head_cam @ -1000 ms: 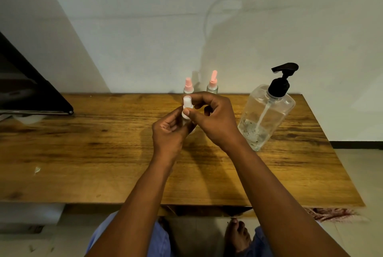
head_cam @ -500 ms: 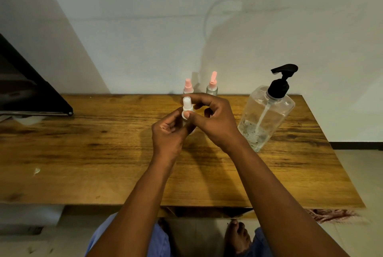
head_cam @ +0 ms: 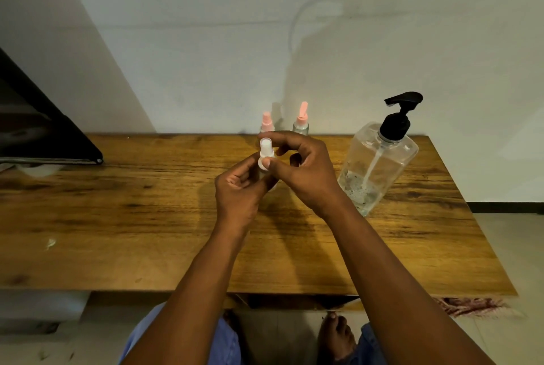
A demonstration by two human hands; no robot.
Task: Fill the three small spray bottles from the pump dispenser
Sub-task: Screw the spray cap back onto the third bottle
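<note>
Head view: a seated person works over a wooden table (head_cam: 117,217) set against a pale wall, both forearms reaching in from the bottom of the frame. The left hand (head_cam: 238,194) is curled around the body of a small spray bottle (head_cam: 265,155), held upright above the middle of the tabletop; most of the bottle is hidden inside the fist and only its white top shows. The right hand (head_cam: 306,176) meets it from the side, thumb and forefinger pinched on that white sprayer cap, the other fingers bent loosely above the palm.

Behind the hands, at the far edge of the table near the wall, stand 2 more small bottles: a pink-capped bottle (head_cam: 267,122) on the left and a second pink-topped bottle (head_cam: 301,120) just beside it on the right, their lower parts covered by the raised fingers. To the right, well apart from the hands, stands the pump dispenser (head_cam: 379,164), a clear bottle with a black pump head, holding only a shallow layer of liquid at its base.

A dark flat object (head_cam: 44,135) juts in over the table's left end. Below the table edge, blue clothing (head_cam: 226,341) and a bare foot (head_cam: 335,335) are visible on the floor.
</note>
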